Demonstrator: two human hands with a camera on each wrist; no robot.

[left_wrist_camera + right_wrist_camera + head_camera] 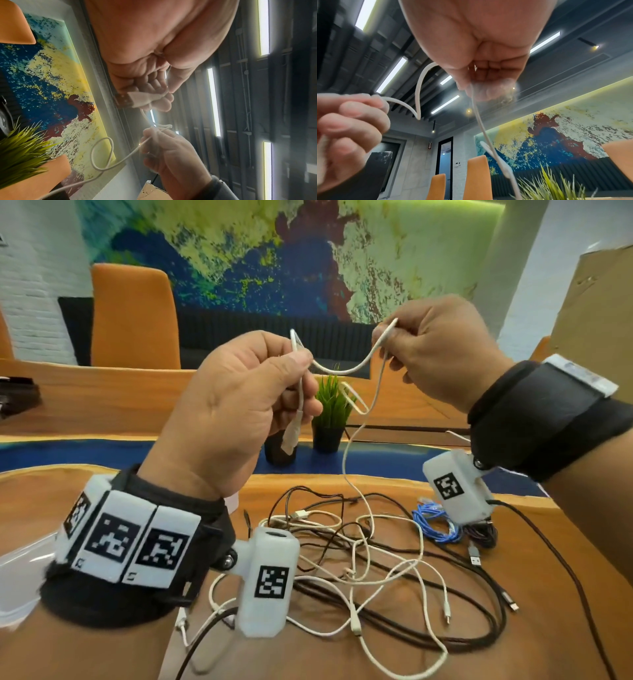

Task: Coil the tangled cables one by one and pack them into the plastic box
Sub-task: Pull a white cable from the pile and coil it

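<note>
Both hands are raised above the table, holding one white USB cable (346, 369). My left hand (239, 405) grips its end, thumb pinching a small loop, with the USB plug (290, 438) hanging below the fingers; the plug (135, 100) shows in the left wrist view too. My right hand (431, 350) pinches the same cable (476, 111) a short span away, so it sags between the hands. Below the right hand it drops into a tangle of white and black cables (363, 559) on the table. A clear plastic box edge (17, 570) shows at far left.
A coiled blue cable (431, 522) and a dark bundle (479, 534) lie right of the tangle. Two small potted plants (330, 412) stand behind, on the table's blue strip. Orange chairs (133, 316) and a cardboard sheet (596, 302) lie beyond.
</note>
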